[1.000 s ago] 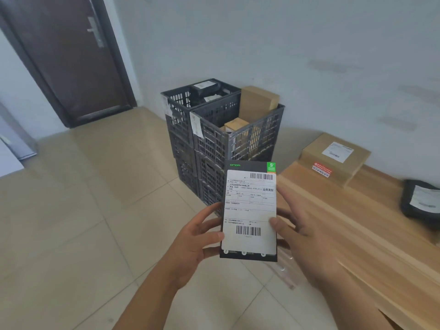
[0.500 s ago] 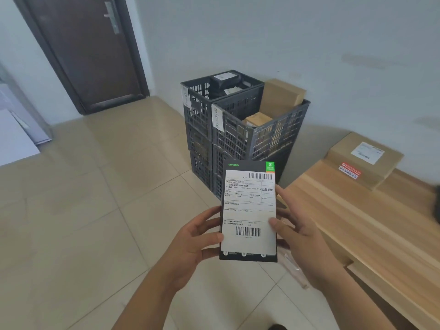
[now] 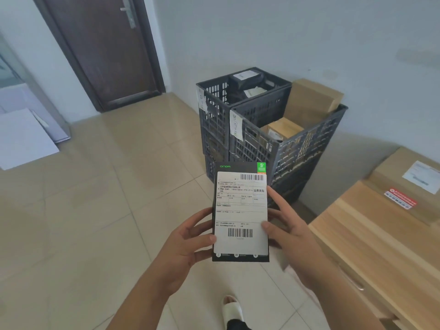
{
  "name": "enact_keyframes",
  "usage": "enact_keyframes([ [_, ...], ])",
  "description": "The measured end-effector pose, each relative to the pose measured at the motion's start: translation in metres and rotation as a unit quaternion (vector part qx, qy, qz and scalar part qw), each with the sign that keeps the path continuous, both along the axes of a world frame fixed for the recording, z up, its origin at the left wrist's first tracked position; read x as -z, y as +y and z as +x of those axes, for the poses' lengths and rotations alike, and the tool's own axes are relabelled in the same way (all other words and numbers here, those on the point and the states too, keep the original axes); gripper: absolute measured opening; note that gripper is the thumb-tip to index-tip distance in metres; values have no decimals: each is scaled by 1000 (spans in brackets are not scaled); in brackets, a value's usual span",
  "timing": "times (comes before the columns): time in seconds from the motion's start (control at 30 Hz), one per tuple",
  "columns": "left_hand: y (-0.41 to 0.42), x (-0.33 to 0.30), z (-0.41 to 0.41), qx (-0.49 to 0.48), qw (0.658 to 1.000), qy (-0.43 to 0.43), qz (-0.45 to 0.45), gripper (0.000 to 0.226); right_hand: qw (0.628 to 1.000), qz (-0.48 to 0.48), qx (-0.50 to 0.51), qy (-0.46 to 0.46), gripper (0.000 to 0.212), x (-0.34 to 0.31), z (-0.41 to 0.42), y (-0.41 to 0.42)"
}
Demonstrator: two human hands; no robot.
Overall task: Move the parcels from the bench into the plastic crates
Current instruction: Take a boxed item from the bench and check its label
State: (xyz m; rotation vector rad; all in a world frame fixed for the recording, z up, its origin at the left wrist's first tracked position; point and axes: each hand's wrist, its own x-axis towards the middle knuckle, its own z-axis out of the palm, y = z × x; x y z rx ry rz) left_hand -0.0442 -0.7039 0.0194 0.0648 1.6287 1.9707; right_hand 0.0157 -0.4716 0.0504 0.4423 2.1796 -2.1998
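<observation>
While a dark door (image 3: 104, 51) stands at far left, the left hand (image 3: 183, 244) and right hand (image 3: 289, 231) pinch opposite edges of a flat black parcel (image 3: 240, 211), label up, above the tiled floor, before stacked grey crates (image 3: 257, 139); a cardboard box (image 3: 409, 184) rests on the wooden bench (image 3: 381, 253).

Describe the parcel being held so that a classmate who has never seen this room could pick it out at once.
Start at the stacked dark plastic crates by the wall; nearer the camera, a left hand and right hand grip a flat black parcel by its side edges. Unlike the brown cardboard boxes around, it is thin, black, with a white barcode label covering most of its face.
</observation>
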Motion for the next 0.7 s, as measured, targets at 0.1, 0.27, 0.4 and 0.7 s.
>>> enact_keyframes([
  [0.1,6,-9,-49,-3,1000,7,-10,69,1000,-14,-4,-1,71,-4,-48,7],
  [0.27,17,-12,-116,-20,1000,1,-17,69,1000,-21,-17,-3,70,-2,-121,20],
  [0.4,16,-6,-159,-36,999,-14,-23,69,999,-16,-40,-18,70,5,-173,20],
  [0.7,-2,7,-288,0,999,-34,-21,79,999,-4,-29,-46,70,17,-294,3],
])
